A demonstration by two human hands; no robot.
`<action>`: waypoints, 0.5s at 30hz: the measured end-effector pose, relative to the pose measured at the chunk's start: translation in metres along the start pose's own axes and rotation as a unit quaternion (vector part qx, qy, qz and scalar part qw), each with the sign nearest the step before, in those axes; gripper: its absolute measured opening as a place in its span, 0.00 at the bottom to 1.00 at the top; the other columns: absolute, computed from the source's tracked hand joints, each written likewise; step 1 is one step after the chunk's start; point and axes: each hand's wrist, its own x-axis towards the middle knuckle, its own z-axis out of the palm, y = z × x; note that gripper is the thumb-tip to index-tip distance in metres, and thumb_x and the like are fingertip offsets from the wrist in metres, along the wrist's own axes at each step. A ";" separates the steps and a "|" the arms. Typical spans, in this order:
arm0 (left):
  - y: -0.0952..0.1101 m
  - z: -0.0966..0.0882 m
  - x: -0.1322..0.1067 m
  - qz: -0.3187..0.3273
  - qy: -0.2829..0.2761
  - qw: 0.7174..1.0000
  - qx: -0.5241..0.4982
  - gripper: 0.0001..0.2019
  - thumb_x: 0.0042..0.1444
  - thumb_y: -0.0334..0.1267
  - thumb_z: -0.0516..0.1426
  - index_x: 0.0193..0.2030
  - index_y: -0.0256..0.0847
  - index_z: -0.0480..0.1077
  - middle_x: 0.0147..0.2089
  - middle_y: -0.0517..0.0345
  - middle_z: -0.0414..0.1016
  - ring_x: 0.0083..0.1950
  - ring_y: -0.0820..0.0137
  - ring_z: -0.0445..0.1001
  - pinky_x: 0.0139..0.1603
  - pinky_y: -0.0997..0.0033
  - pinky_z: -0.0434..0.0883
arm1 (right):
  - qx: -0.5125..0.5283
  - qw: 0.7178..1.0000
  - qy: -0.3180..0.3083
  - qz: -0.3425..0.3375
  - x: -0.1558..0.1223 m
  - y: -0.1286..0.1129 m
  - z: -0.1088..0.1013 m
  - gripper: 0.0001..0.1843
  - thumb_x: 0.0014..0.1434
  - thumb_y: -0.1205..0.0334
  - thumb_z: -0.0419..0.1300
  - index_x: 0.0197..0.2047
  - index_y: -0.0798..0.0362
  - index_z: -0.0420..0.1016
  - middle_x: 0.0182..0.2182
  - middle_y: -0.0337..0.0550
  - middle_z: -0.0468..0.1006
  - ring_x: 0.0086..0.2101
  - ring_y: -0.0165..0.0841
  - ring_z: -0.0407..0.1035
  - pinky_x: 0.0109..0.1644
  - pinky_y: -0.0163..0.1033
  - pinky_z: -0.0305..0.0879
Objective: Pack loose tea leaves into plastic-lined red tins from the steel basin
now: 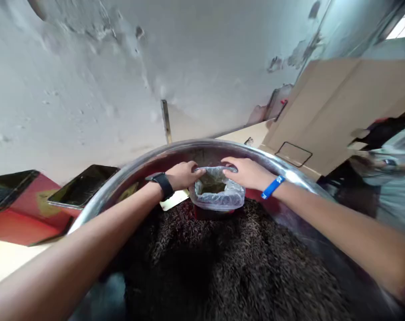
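Observation:
In front of me a small red box (207, 214), lined with a clear plastic bag (219, 199), rests on a heap of dark, dry shreds (242, 263) that look like loose tea leaves. The bag is folded outward over the box's rim. At the rim's left corner, my left hand (184, 174) has its fingers and thumb closed on the plastic; a black watch is on that wrist. My right hand (244, 172), with a blue band at the wrist, grips the bag's right edge the same way. The inside looks greenish brown; its bottom is unclear.
A large round metal basin (202, 143) holds the heap. Beside my left hand lies a pale flat piece (174, 200). Red open tins (25, 227) stand at left. Cardboard cartons (343, 107) and another person's arm (376, 164) are at right; a peeling wall rises behind.

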 end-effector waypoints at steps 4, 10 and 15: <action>0.004 0.001 -0.002 0.039 -0.005 0.999 0.002 0.22 0.55 0.51 0.44 0.44 0.40 0.68 0.41 0.52 0.73 0.40 0.66 0.70 0.37 0.71 0.64 | -0.006 0.992 0.120 -0.044 -0.014 -0.032 -0.024 0.22 0.54 0.61 0.48 0.53 0.51 0.63 0.48 0.47 0.69 0.42 0.38 0.66 0.44 0.44 0.61; 0.003 0.001 -0.006 0.026 -0.003 0.999 -0.031 0.17 0.54 0.48 0.46 0.39 0.41 0.70 0.38 0.54 0.74 0.37 0.68 0.71 0.33 0.73 0.63 | 0.048 0.987 0.039 -0.149 -0.047 -0.082 -0.036 0.16 0.52 0.71 0.46 0.40 0.51 0.70 0.38 0.42 0.73 0.37 0.32 0.66 0.41 0.39 0.60; 0.004 0.000 -0.008 0.031 -0.001 0.998 -0.053 0.19 0.54 0.50 0.46 0.40 0.40 0.71 0.37 0.54 0.74 0.36 0.68 0.70 0.33 0.73 0.62 | 0.228 0.955 -0.065 -0.180 -0.058 -0.116 -0.060 0.12 0.48 0.75 0.47 0.33 0.54 0.66 0.30 0.39 0.72 0.32 0.27 0.65 0.37 0.34 0.59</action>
